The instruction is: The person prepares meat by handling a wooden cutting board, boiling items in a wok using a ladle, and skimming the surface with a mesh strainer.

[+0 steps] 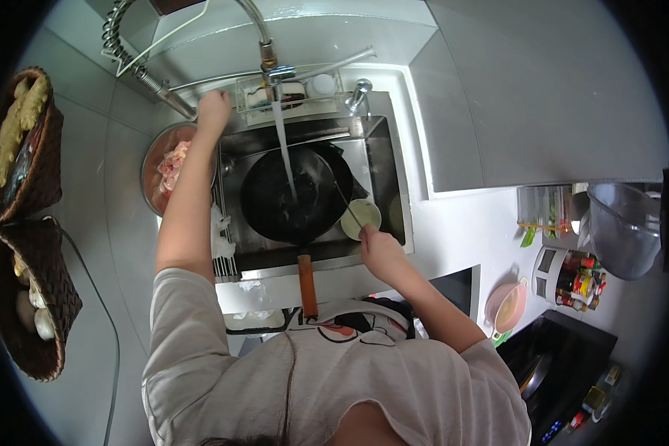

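My left hand (214,108) is curled into a fist at the sink's back left corner, beside the pull-down spray head (179,106); I see nothing in it, though its far side is hidden. Water (282,145) runs from the tap (271,58) into a black wok (273,203) in the steel sink (387,167). Out over the front edge sticks the wok's wooden handle (308,287). With my right hand (383,253) I grip a thin-handled utensil (345,198) whose far end reaches into the wok. Below that handle sits a pale green bowl (368,214).
Left of the sink, a metal bowl (151,167) holds raw meat (173,164), partly behind my forearm. A metal rack (226,270) bears crumpled white material (221,237). Woven baskets (47,161) hang far left. A pink pot (504,306) and a cooktop (568,345) are right.
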Available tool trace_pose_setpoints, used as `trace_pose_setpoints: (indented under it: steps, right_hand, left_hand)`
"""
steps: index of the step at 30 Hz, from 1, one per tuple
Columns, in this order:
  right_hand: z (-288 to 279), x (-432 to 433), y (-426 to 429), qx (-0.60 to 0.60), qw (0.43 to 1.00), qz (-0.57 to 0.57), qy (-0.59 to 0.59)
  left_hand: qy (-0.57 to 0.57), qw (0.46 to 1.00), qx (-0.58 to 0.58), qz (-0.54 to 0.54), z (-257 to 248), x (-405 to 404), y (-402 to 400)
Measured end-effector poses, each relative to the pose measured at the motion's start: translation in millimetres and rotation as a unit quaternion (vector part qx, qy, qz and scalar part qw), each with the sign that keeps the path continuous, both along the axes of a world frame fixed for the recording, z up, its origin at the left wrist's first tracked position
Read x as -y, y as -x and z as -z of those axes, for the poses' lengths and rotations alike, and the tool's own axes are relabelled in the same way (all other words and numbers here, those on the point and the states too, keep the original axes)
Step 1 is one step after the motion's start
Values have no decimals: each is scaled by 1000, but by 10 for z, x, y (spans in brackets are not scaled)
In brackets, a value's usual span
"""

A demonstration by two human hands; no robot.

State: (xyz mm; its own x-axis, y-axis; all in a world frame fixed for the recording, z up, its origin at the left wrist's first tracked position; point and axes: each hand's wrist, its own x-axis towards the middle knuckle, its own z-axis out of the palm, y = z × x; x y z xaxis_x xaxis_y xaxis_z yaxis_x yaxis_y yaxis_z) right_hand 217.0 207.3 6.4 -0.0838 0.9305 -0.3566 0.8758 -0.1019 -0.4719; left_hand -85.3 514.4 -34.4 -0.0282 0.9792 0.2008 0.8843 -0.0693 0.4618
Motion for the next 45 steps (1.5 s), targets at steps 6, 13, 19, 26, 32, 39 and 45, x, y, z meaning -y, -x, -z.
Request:
trace_pose_setpoints:
  steps: [6,13,19,26,32,39,45]
  right_hand:
    - [-34,99,-226,79,992,88,-32]
    - [127,319,-446,82,989,116,-35]
    - [47,630,-488,-39,982,163,82]
    - [275,956,-626,-87,985,149,-23]
    - [70,1732,-1240,-127,960,201,-147]
    - [-409,3532,-2211,-39,827,528,-189]
    - [-615,4308,-2620,26,738,661,-134]
  left_hand:
    - [2,998,-51,-28,80,-150,50]
    - [29,992,-108,-53,342,-451,649]
    - [43,990,-127,-48,369,-645,698]
    - [70,996,-48,3,242,-2,547]
    - [8,998,-59,11,-240,1388,-363]
    - [165,966,179,92,-326,2656,-1846]
    - [275,901,198,271,-547,3719,-3279]
